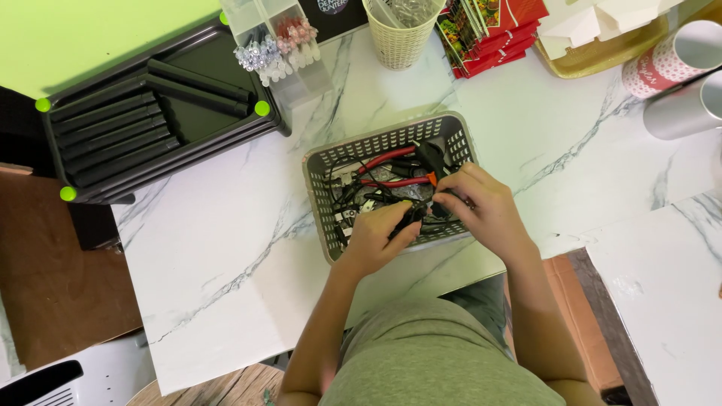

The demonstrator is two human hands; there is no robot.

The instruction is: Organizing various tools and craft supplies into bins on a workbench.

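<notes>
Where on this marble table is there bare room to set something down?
Bare marble lies left of the grey basket, below the black tray, and right of the basket toward the cups. The back edge is crowded: organizer, wicker bin, red packets. Both hands occupy the basket.

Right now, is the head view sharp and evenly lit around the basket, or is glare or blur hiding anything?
Head view: light is soft and even, no harsh glare on the marble table; the grey basket is sharp; the left hand and right hand hide a small dark item; faint shadows; the frame edges bow slightly.
</notes>
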